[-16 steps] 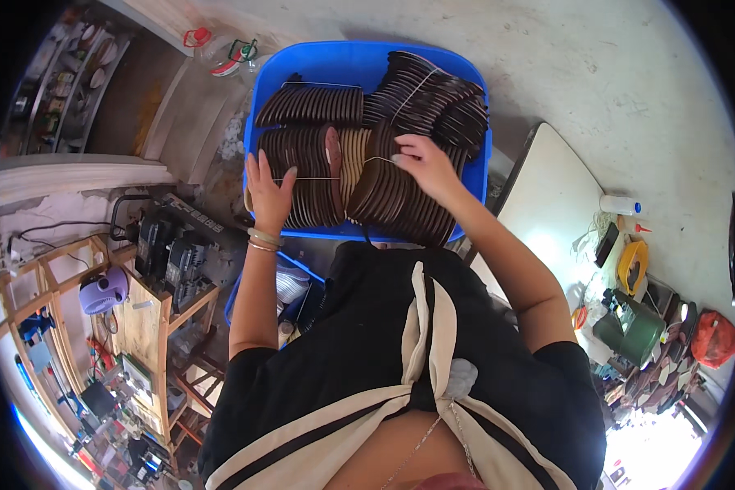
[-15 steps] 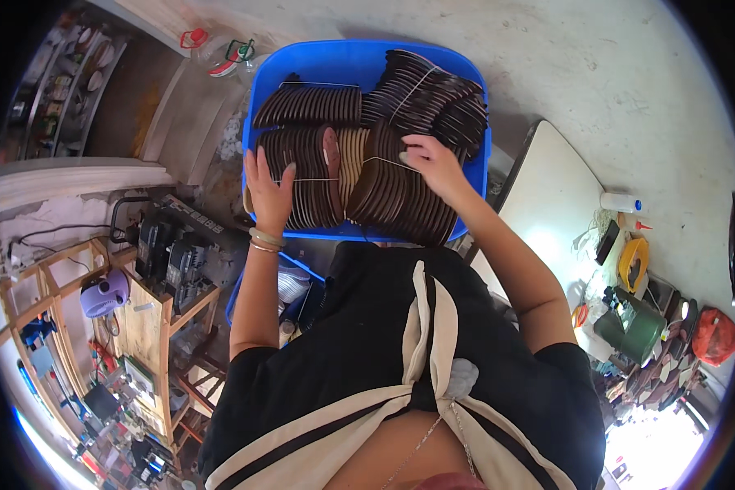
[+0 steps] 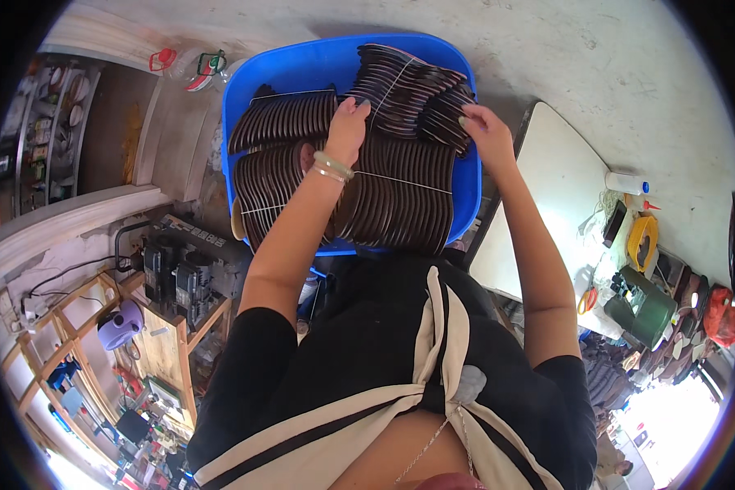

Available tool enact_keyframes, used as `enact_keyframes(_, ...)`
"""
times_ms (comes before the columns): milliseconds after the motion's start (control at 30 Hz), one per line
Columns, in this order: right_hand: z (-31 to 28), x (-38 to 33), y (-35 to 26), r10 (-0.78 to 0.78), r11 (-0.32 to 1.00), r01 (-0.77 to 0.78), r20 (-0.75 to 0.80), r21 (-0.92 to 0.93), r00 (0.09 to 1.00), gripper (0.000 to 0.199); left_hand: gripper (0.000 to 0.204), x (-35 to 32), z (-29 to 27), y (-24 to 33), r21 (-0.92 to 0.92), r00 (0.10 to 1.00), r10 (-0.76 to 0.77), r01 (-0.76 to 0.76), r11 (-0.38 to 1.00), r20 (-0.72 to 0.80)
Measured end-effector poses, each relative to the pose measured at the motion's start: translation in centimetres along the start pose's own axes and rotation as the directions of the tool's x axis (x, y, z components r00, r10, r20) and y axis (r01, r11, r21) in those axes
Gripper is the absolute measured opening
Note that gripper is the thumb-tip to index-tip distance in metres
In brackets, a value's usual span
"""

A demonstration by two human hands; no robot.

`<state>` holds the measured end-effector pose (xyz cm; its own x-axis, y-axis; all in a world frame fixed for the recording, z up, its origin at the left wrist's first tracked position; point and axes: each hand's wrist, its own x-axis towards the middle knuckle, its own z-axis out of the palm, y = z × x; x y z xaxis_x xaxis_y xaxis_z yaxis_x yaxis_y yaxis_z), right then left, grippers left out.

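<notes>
The person's black top was nearest, its cream trim tied in front. Beyond it, a blue plastic tub held string-tied bundles of dark brown shoe soles: a front left bundle and a front right bundle, with two more behind. The left hand reached over the front row, fingers partly bent near the back left bundle; whether it gripped anything could not be told. The right hand, fingers curled, met the right end of the back right bundle; its grip was unclear. Plastic bottles stood farther off.
</notes>
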<state>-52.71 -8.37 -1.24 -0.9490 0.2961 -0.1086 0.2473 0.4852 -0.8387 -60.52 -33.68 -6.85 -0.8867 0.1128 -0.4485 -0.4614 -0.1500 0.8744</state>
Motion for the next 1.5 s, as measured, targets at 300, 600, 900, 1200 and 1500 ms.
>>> enact_keyframes(300,2.3,9.2,-1.2,-0.299,0.917,0.276,-0.038,-0.288,0.953,0.036,0.051,13.3,-0.7,-5.3,-0.25,0.903,-0.423,0.394,0.885,-0.072)
enact_keyframes(600,3.6,12.0,-1.3,-0.045,0.778,0.209,0.28,-0.592,0.959,0.058,0.054,10.6,-0.6,-2.5,0.336,0.862,-0.502,0.453,0.826,0.073)
enact_keyframes(900,1.4,13.7,0.3,-0.118,0.852,0.368,0.548,-0.372,0.828,0.066,0.049,8.3,0.0,-3.2,0.978,0.954,-0.219,-0.209,-0.002,0.204)
enact_keyframes(1200,0.7,13.3,1.4,-0.172,0.865,0.366,0.482,-0.344,0.859,0.064,0.043,9.9,0.2,-4.7,0.941,0.89,-0.428,-0.006,0.339,0.16)
enact_keyframes(1500,2.8,15.0,-4.0,-0.173,0.691,0.515,0.575,-0.507,0.799,0.058,0.026,9.6,-1.2,-6.9,0.239,0.935,-0.336,0.354,0.904,-0.114)
